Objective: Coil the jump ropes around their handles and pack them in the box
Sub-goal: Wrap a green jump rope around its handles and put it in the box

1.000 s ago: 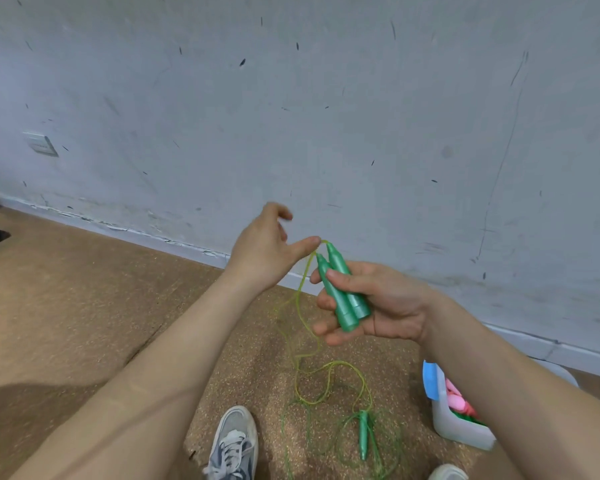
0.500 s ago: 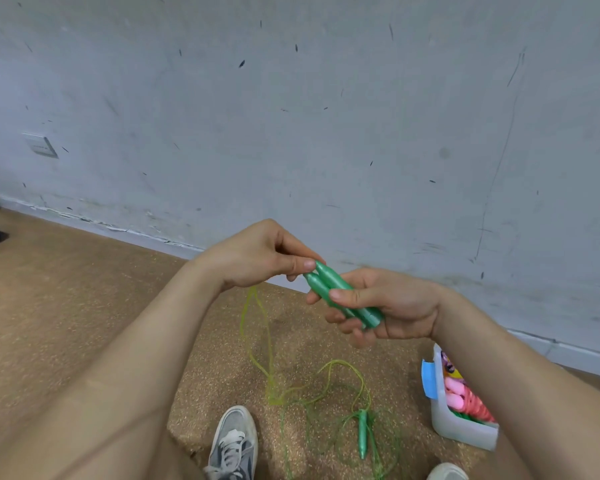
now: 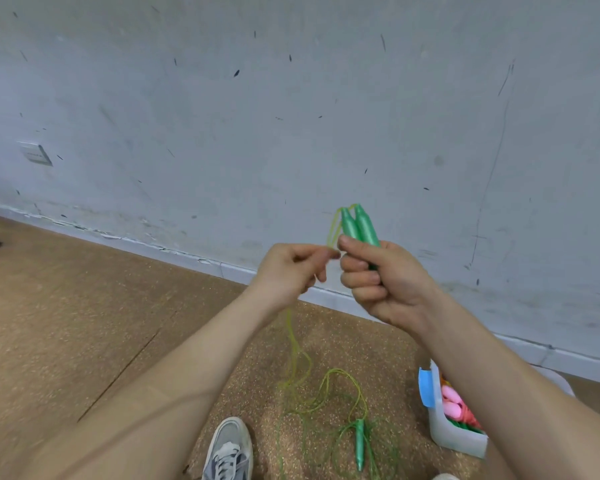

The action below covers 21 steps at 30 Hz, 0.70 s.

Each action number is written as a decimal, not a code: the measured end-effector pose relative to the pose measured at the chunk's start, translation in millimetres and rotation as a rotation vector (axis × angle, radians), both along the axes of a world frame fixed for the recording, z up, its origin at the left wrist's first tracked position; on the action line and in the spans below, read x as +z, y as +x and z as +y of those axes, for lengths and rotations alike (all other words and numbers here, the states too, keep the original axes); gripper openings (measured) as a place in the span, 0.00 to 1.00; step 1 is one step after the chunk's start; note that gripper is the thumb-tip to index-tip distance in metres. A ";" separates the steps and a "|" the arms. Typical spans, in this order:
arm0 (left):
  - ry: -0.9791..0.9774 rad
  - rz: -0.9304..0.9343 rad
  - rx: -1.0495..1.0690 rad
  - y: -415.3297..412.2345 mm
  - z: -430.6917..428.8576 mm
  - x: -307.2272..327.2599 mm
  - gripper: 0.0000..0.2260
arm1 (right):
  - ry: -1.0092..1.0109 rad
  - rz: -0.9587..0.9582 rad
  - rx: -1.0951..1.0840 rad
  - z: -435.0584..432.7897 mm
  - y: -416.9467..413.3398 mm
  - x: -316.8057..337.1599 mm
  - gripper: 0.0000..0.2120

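You stand in a bare indoor room: a scuffed grey wall (image 3: 291, 116), pale skirting board (image 3: 236, 271), speckled cork-like floor (image 3: 66, 323), and a low wall plate (image 3: 35, 154).

Soft, even, fairly bright light over wall (image 3: 291, 116) and floor (image 3: 66, 306). Wide-angle lens bows the skirting line (image 3: 222, 269); my left hand (image 3: 291, 271) is slightly motion-blurred.

We record: glossy green plastic handles (image 3: 359, 227), thin yellow-green cord (image 3: 293, 358), tan speckled cork floor (image 3: 66, 323), pale grey wall (image 3: 291, 116) with dark flecks, translucent white plastic box (image 3: 458, 441) with blue latch (image 3: 425, 388), pink handles (image 3: 452, 401) inside.
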<state>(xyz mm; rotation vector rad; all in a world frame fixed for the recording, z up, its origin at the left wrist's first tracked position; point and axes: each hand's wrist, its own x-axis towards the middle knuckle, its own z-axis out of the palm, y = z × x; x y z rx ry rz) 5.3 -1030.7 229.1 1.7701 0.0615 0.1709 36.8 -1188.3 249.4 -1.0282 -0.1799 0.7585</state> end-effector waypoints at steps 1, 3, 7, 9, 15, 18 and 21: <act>0.383 -0.036 -0.008 1.0 -3.9 -3.3 0.09 | -0.109 -0.051 -0.083 0.1 4.9 -2.4 0.08; 1.098 -0.100 -0.073 0.0 -12.1 -3.4 0.09 | -0.424 -0.221 -0.206 0.5 12.1 -8.5 0.09; 1.586 -0.219 -0.188 -7.7 -23.2 9.2 0.05 | -0.945 -0.656 -0.160 -3.3 12.7 -16.8 0.19; 1.645 -0.252 -0.236 -9.2 -20.7 14.9 0.06 | -1.133 -0.878 -0.042 -3.2 8.7 -20.9 0.18; 1.641 -0.233 -0.366 -11.2 -17.3 15.4 0.05 | -1.149 -1.054 0.032 0.0 5.9 -35.9 0.27; 1.457 -0.176 -0.307 -12.1 -16.0 23.2 0.07 | -1.099 -1.115 0.037 0.7 6.9 -37.5 0.25; 1.143 -0.190 -0.258 -15.6 -13.7 31.3 0.08 | -1.015 -1.156 0.097 5.3 4.3 -41.5 0.17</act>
